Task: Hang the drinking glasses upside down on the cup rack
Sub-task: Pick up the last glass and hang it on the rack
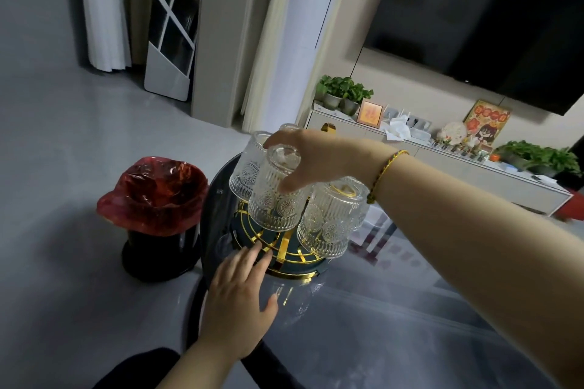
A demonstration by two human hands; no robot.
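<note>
At the worktop's (363, 325) left edge, the right hand (313, 161) pinches an upturned glass (278, 196) on the cup rack (284, 249). The left hand (240, 290), fingers spread, steadies the rack's base. Letting go before it seats could topple it onto neighbouring glasses.

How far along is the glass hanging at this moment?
Mostly done, it seems. Inverted glasses sit on the rack: a left one, a near one and one barely seen at the back. In hand: the right hand holds an upside-down glass at the rack; the left hand rests on the base. No loose glasses are visible.
</note>
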